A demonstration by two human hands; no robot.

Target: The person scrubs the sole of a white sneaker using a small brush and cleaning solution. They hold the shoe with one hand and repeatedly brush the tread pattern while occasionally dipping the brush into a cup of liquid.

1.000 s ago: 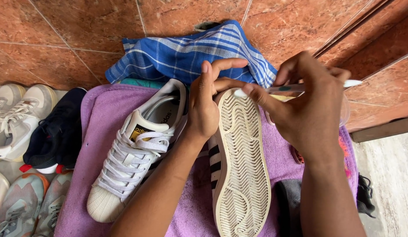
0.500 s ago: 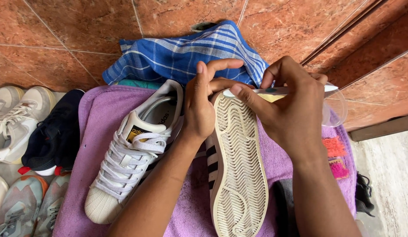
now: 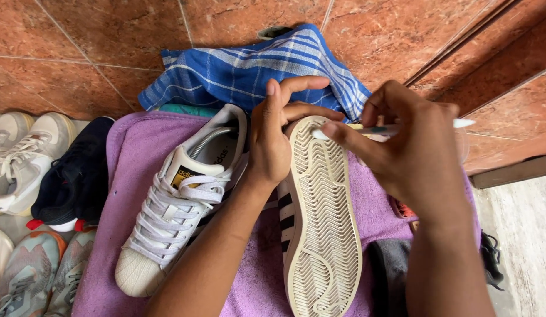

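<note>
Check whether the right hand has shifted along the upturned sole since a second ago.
No clear shift: the right hand is still at the heel end of the upturned sole, beside the blue checked cloth, holding the thin white tool.

A cream rubber sole (image 3: pixel 323 223), ridged and matt with a grubby herringbone tread, faces up on a soft, nubby purple terry towel (image 3: pixel 132 152) beside a white leather low-top sneaker (image 3: pixel 179 199) with a smooth, faintly glossy upper and flat woven laces. A thin woven blue checked cotton cloth (image 3: pixel 255 67) lies crumpled at the towel's far edge. Polished reddish stone tiles (image 3: pixel 79 35), mottled and slightly shiny, surround them.
</note>
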